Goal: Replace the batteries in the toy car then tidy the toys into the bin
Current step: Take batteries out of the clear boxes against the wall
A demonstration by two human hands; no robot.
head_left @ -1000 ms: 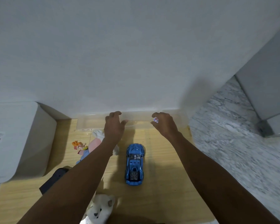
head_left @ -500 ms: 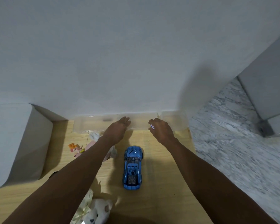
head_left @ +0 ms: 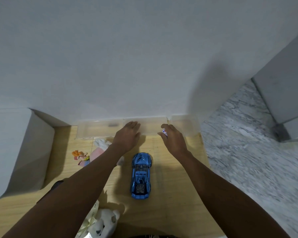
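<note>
A shiny blue toy car (head_left: 141,175) lies on the wooden table (head_left: 175,194), nose toward the wall. A clear plastic bin (head_left: 96,129) lies against the wall at the table's far edge. My left hand (head_left: 126,137) reaches over the bin's near rim with straight fingers. My right hand (head_left: 174,140) hovers beside it and pinches a small white, red and blue item (head_left: 164,131) that I cannot identify. A pink and white plush (head_left: 100,148), a small orange-haired figure (head_left: 80,157) and a white plush bear (head_left: 103,224) lie on the table's left and near side.
A white box-shaped appliance (head_left: 15,152) stands at the left of the table. A dark object (head_left: 56,184) peeks out under my left forearm. A white wall rises behind the table. Marble floor (head_left: 256,160) lies to the right, with a white cabinet (head_left: 286,100) beyond.
My left hand's fingers straightened and moved forward over the bin's rim. My right hand stayed by the bin with the small item. The view shifted slightly.
</note>
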